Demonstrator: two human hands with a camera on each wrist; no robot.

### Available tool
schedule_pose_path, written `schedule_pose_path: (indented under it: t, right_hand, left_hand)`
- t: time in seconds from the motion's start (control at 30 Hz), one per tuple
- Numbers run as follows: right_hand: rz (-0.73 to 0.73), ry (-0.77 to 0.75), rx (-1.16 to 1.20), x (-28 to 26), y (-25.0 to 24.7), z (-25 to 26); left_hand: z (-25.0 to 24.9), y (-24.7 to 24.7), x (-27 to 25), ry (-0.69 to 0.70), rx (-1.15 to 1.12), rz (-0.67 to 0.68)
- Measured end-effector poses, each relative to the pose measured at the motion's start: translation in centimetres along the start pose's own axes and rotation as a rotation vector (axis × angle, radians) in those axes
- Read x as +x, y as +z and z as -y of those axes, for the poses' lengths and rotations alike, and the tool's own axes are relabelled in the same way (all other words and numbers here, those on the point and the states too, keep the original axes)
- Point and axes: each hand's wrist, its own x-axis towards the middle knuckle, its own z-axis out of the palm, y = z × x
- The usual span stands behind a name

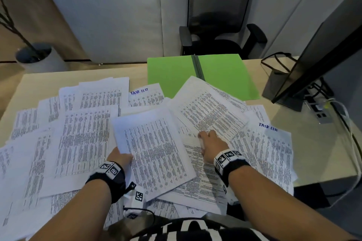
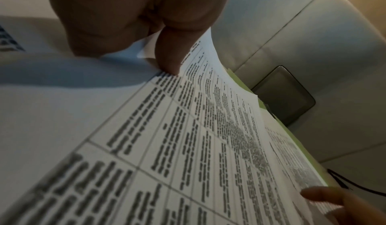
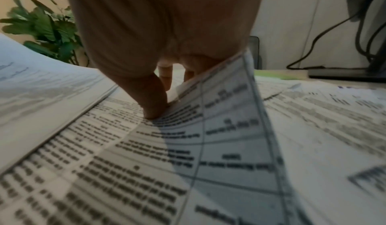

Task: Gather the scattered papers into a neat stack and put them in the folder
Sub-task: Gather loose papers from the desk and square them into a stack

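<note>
Many papers (image 1: pixel 84 135) lie spread out over the near half of a pale wood desk (image 1: pixel 305 143), one on top of another, from the left edge almost to the right edge. Most carry printed tables of small words. Two have "TASK LIST" written in blue at the top. A green folder (image 1: pixel 172 72) lies open and flat at the far edge of the desk, and the far corner of one paper lies over its near side.

The left hand (image 1: pixel 119 157) holds one sheet (image 1: pixel 154 152) near the middle of the desk. Its thumb (image 2: pixel 167 58) presses on top of the sheet's left edge, and the other fingers go under it, so the sheet is lifted a little. The right hand (image 1: pixel 212 146) is just to the right of that sheet. Its thumb (image 3: pixel 152 99) and fingers (image 3: pixel 165 73) pinch the bent-up edge of another sheet (image 3: pixel 225 129).

At the right edge of the desk stands a dark screen (image 1: pixel 313 68) with cables (image 1: pixel 346 123) running down beside it. Past the far edge of the desk is a black chair (image 1: pixel 221 35) in front of grey wall panels (image 1: pixel 117 15). A plant in a grey pot (image 1: pixel 37 56) stands on the floor to the left.
</note>
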Motion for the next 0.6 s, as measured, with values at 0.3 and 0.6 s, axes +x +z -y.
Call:
schedule_pose_path:
  t: [0.3, 0.6]
  right_hand:
    - [-0.286, 0.125, 0.611, 1.2, -5.3, -0.4]
    - [-0.071, 0.159, 1.101, 2.3, -5.3, 1.8]
  left_hand:
    - [-1.5, -1.4, 1.0, -0.109, -0.746, 0.082]
    - [-6.9, 1.1, -3.5, 0.064, -0.926, 0.285]
